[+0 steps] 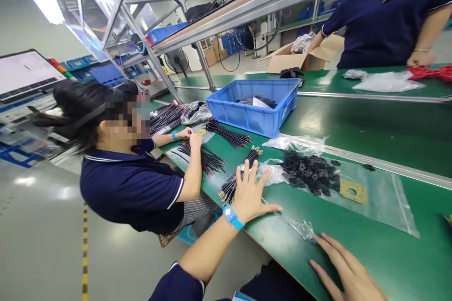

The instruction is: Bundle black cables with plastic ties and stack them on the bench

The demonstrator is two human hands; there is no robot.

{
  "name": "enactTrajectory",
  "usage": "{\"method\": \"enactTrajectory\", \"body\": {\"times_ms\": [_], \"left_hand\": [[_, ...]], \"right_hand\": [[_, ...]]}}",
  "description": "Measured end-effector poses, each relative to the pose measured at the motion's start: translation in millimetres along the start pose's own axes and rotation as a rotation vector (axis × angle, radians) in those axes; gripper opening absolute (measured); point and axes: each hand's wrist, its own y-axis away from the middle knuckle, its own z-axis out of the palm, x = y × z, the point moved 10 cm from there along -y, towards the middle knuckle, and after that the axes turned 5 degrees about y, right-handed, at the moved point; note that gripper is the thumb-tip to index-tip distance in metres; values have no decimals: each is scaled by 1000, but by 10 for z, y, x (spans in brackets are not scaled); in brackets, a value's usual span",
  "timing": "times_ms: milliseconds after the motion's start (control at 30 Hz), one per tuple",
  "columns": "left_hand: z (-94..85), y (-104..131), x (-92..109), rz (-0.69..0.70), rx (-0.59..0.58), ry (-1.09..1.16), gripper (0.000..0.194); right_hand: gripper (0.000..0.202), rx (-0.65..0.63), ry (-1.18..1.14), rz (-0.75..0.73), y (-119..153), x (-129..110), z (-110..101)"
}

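Note:
My left hand (248,193), with a blue wrist strap, spreads its fingers over a bundle of black cables (231,183); whether it presses on them I cannot tell. The bundle has brass-coloured ends. At the lower right, my right hand (348,270) stretches its fingers low over the green bench (395,263). Its fingertips are at a crumpled strip of clear plastic (300,228). Beyond my hands lies a heap of small black flat parts (310,171) on a clear plastic bag (391,202). A yellow square piece with a hole (358,194) lies beside the heap.
A co-worker (130,183) sits at the left, both hands at a small yellow piece near more black cable bundles (229,134). A blue bin (252,108) stands behind. Across the bench another person (384,19) reaches into a cardboard box (303,56). A metal frame shelf (247,9) hangs overhead.

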Motion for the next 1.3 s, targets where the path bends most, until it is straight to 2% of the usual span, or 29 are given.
{"method": "enactTrajectory", "body": {"times_ms": [67, 167, 233, 367, 500, 633, 800, 933, 1067, 1133, 1300], "left_hand": [[130, -98, 32, 25, -88, -5, 117], [303, -94, 148, 28, -197, 26, 68], [352, -49, 183, 11, -223, 37, 41], [268, -83, 94, -57, -197, 17, 31], [-10, -405, -64, -161, -151, 1, 37], [-311, -951, -73, -164, -182, 32, 43], [-603, -1647, 59, -48, -264, 127, 51], [-827, -1977, 131, -1, -242, 206, 58], [-1084, -2117, 181, 24, -156, 263, 60], [-1257, -2157, 191, 23, -78, 297, 58], [-1835, -2180, 195, 53, 291, 551, 59]], "right_hand": [[51, 24, 15, -32, -142, -117, 19], [39, 45, 25, -60, -200, -196, 48], [35, 39, 30, -56, -223, -212, 85], [36, -48, -10, 8, -421, -194, 158], [44, -221, -48, 132, -725, -105, 173], [46, -291, -42, 211, -936, -34, 64], [50, -263, -130, 293, -1021, 47, -72], [52, -188, -228, 354, -1029, 145, -196], [53, -79, -299, 400, -1057, 251, -363], [51, -13, -351, 420, -1083, 279, -447], [52, 139, -517, 449, -1201, 267, -571]]}}
